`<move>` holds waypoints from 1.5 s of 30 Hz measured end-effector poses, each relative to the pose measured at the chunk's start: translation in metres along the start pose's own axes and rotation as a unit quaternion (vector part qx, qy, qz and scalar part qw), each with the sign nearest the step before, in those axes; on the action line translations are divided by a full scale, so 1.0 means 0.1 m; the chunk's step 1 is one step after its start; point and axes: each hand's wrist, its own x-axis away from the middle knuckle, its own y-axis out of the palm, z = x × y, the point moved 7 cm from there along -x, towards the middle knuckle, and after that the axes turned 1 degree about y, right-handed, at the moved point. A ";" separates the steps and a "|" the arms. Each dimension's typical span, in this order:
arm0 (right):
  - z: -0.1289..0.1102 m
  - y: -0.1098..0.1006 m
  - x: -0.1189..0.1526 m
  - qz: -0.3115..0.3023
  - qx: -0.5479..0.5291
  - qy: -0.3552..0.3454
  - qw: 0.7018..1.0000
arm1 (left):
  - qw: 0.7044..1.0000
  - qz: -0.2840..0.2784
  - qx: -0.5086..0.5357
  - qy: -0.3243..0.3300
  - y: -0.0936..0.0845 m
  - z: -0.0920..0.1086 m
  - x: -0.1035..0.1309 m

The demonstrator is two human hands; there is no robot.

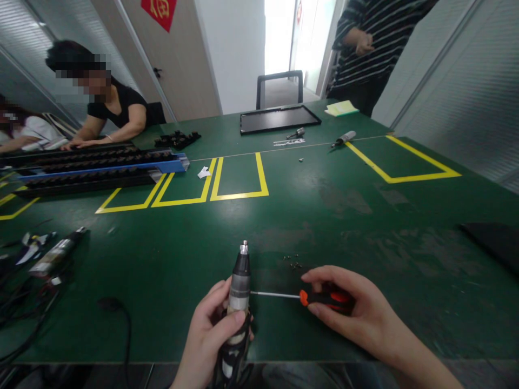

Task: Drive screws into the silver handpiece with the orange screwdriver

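Note:
My left hand (pixel 214 329) is wrapped round an electric screwdriver (pixel 240 292), which is black and silver and points away from me with its bare metal tip up. My right hand (pixel 352 308) grips the black and red handle of a hand screwdriver (pixel 279 295). Its thin shaft points left, and the tip is at the side of the electric screwdriver's body; whether they touch I cannot tell. Several tiny screws (pixel 295 265) lie on the green table (pixel 170 254) just beyond my right hand.
Long black and blue rails (pixel 101 167) lie at the left, near a seated person. Another electric screwdriver (pixel 59 251) and cables (pixel 125 324) are at the near left. Farther back are a flat black panel (pixel 279 119), another tool (pixel 344 139) and yellow tape outlines. A person stands behind.

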 end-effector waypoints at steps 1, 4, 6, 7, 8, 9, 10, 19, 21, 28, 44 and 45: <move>-0.01 0.00 0.00 -0.001 0.007 -0.007 1.000 | 1.000 0.003 0.000 0.000 -0.01 0.00 0.00; -0.03 0.02 -0.01 -0.019 0.011 -0.011 1.000 | 1.000 0.007 0.000 -0.001 -0.02 -0.01 0.00; -0.01 0.05 0.00 -0.043 -0.009 0.006 0.999 | 1.000 0.004 0.001 -0.005 -0.02 -0.02 0.00; 0.01 0.06 0.00 -0.055 -0.022 0.021 0.998 | 1.000 0.003 0.002 -0.006 -0.02 -0.02 0.00; 0.04 0.08 0.00 -0.066 -0.035 0.036 0.997 | 1.000 0.002 0.003 -0.008 -0.02 -0.03 0.00; 0.06 0.09 0.01 -0.075 -0.043 0.051 0.995 | 1.000 0.001 0.003 -0.009 -0.02 -0.02 0.00; 0.08 0.11 0.01 -0.080 -0.045 0.062 0.994 | 1.000 0.001 0.001 -0.008 -0.01 -0.02 0.00; 0.03 0.02 -0.02 -0.004 -0.019 0.028 0.999 | 1.000 -0.015 -0.010 0.000 0.03 0.02 0.00; 0.03 0.02 -0.02 -0.001 -0.017 0.032 0.999 | 1.000 -0.011 -0.007 -0.003 0.02 0.02 0.00; 0.09 0.09 0.02 -0.060 -0.071 0.055 0.994 | 1.000 -0.009 -0.018 -0.001 0.03 0.04 0.01; 0.06 0.01 0.02 0.010 -0.013 0.018 1.000 | 1.000 -0.007 -0.011 -0.007 0.02 0.03 0.01; 0.05 0.02 0.01 0.001 -0.009 0.015 1.000 | 1.000 -0.003 -0.009 -0.008 0.01 0.02 0.01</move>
